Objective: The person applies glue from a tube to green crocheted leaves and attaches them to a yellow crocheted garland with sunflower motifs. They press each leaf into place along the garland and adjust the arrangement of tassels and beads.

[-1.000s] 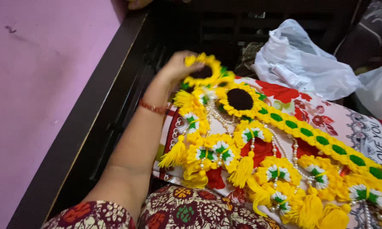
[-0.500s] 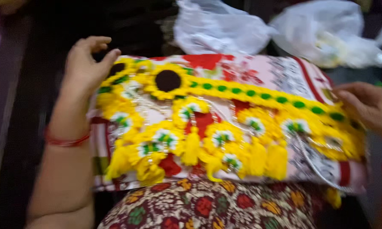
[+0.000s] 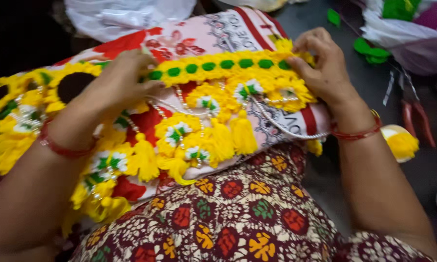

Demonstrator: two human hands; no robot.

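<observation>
Yellow wool garland lies across a floral cushion on the lap, flowers, tassels and pearls attached. Left hand presses its band flat at ten o'clock; right hand pinches the one o'clock end. Looks nearly finished. Pliers beyond, three o'clock.

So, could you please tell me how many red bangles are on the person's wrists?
2: one red bangle on the left wrist, lying over the yellow garland, and one red bangle on the right wrist, beside the cushion's edge.

Yellow woolen garland w/ green dots, tassels, pearls, spread across pillow.
</observation>
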